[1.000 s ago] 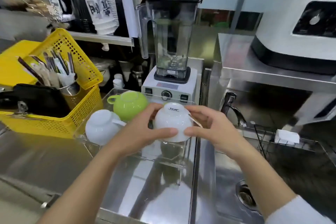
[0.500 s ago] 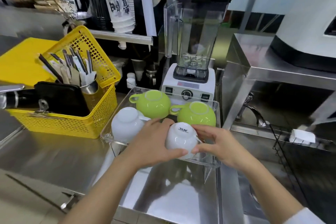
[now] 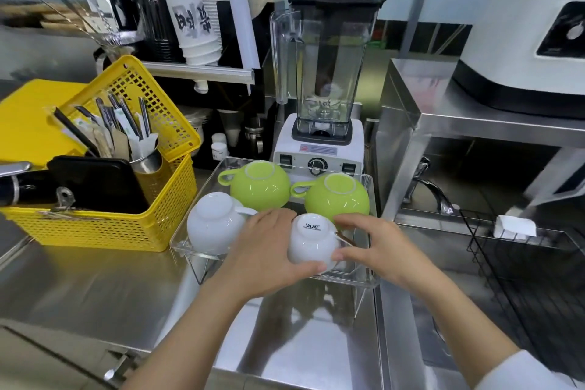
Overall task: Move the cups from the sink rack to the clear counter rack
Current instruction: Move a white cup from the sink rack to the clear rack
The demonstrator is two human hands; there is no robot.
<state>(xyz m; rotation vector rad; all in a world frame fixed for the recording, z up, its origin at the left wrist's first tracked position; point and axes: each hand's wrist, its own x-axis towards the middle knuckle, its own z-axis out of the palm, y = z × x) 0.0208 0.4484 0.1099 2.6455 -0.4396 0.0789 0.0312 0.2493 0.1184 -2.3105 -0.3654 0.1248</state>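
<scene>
An upside-down white cup (image 3: pixel 311 239) sits at the front right of the clear counter rack (image 3: pixel 202 258). My left hand (image 3: pixel 266 255) wraps its left side and my right hand (image 3: pixel 376 250) holds its right side at the handle. Three more cups stand upside down in the rack: a white cup (image 3: pixel 213 225) at the front left and two green cups (image 3: pixel 259 185) (image 3: pixel 337 198) behind. The black wire sink rack (image 3: pixel 531 279) lies to the right; I see no cups in its visible part.
A yellow basket (image 3: pixel 126 225) with cutlery and a black tray stands left of the clear rack. A blender (image 3: pixel 323 104) stands right behind it. A faucet (image 3: pixel 427 187) and a white sponge (image 3: pixel 514 226) sit by the sink. A steel shelf carries a white machine (image 3: pixel 522 51).
Both hands carried the white cup down and forward into the front right of the clear rack. The second green cup has come into view behind it.
</scene>
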